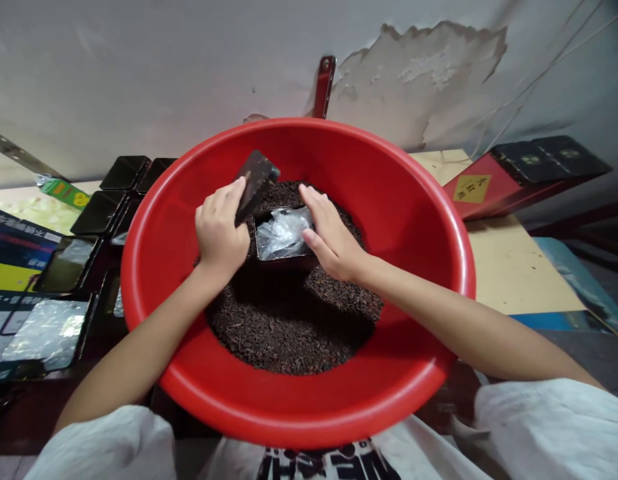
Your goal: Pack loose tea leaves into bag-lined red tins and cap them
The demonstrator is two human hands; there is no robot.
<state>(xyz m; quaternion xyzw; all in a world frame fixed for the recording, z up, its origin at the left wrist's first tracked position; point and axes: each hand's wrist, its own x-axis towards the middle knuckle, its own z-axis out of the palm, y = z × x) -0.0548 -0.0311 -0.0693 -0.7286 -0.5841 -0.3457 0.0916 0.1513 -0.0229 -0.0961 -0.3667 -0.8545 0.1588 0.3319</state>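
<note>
Our left fingers (235,195) hold a dark flat piece (257,177) toward eleven o'clock while outstretched right fingers (319,205) flank the tin (283,261) on its three o'clock side, likely steadying it.

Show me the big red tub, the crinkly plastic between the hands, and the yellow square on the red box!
Red tub (413,213): head view, on its inner right wall.
Crinkly plastic (283,233): head view, on its middle.
Yellow square (471,189): head view, on its middle.
</note>
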